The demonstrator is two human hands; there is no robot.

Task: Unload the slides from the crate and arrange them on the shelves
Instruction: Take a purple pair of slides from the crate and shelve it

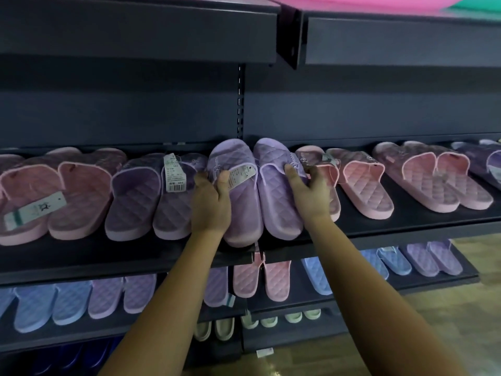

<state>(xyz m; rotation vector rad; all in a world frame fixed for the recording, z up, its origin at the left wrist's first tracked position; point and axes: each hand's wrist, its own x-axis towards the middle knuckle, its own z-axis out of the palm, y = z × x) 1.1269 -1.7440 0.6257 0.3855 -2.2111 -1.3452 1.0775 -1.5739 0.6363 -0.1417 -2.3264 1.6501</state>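
— What's at centre?
— I see a lilac quilted pair on the shelf (pixel 352 223): left slide (pixel 241 207) and right slide (pixel 276 202), soles down, touching, toes to twelve, heels near the front edge at six. A white tag (pixel 242 175) hangs at the left slide's strap. The left hand (pixel 210 202) grips the left slide, the right hand (pixel 309 194) the right slide.
— And beside them?
— At nine a tagged purple pair (pixel 135 196). At three a pink pair (pixel 363 185), toes angled toward eleven.
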